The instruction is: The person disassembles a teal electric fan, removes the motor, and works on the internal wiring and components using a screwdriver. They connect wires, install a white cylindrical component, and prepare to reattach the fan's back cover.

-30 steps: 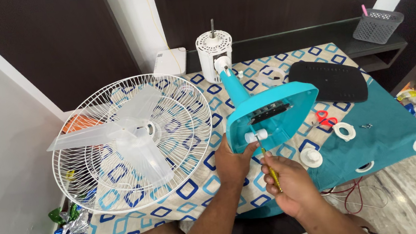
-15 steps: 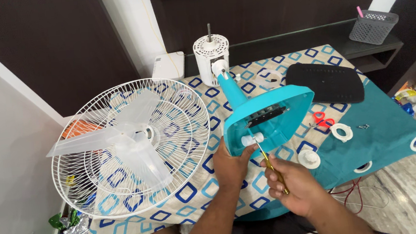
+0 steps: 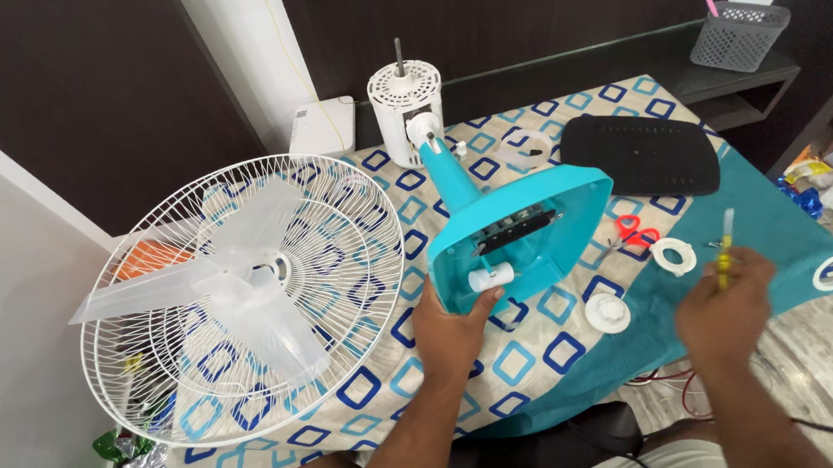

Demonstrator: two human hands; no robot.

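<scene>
I am steadying the turquoise fan base (image 3: 522, 230) with my left hand (image 3: 453, 329), whose grip is grasping the base's near rim while the base is lying tipped on its side on the patterned table (image 3: 370, 389), underside facing me. The white motor housing (image 3: 405, 104) is standing at the far end of the base's neck. My right hand (image 3: 725, 312) is hovering well to the right of the base, its grip clenched around a yellow-handled screwdriver (image 3: 725, 247) with the tip pointing up.

To the left of the base, the white wire fan guard (image 3: 241, 299) with its clear blades is lying flat. Just right of the base, small red scissors (image 3: 633, 235) and a white plastic ring (image 3: 674, 255) are lying on the teal cloth (image 3: 777, 223); beyond them a black cover (image 3: 646, 154) is resting.

I judge the main risk is the base rolling, since only one hand is propping it and it is balancing on an edge. The exposed board inside could be scratched if the screwdriver tip slips. The small loose parts beside the base could also be knocked off the table.
</scene>
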